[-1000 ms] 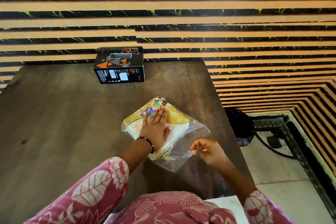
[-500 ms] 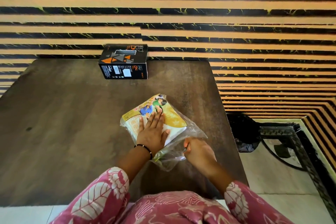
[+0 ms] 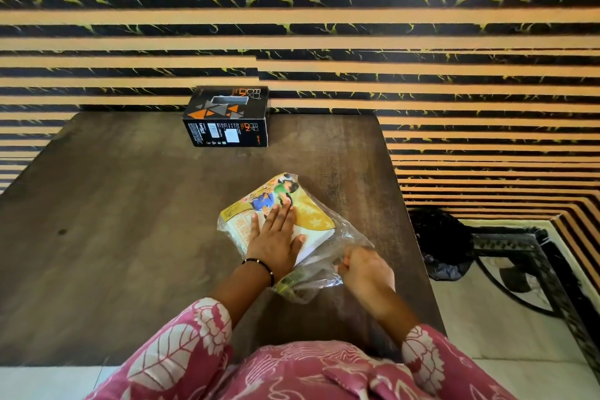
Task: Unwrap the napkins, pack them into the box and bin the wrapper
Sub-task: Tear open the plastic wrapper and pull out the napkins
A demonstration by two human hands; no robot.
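A pack of napkins (image 3: 310, 219) with a yellow cartoon print lies in a clear plastic wrapper (image 3: 349, 242) on the dark wooden table (image 3: 130, 221), right of centre. My left hand (image 3: 274, 242) lies flat on top of the pack, fingers spread, pressing it down. My right hand (image 3: 365, 271) is closed on the loose near end of the wrapper, just right of the left wrist. A black box (image 3: 227, 117) with orange and grey triangles stands closed at the table's far edge, well beyond both hands.
A striped orange and black wall runs behind and to the right of the table. On the floor to the right stands a bin with a black bag (image 3: 441, 243), beside a dark metal frame (image 3: 526, 256). The table's right edge is close to my right hand.
My right hand has moved from the wrapper's far corner in to the left and closed on the loose plastic near the left wrist. The left hand stays flat on the pack.
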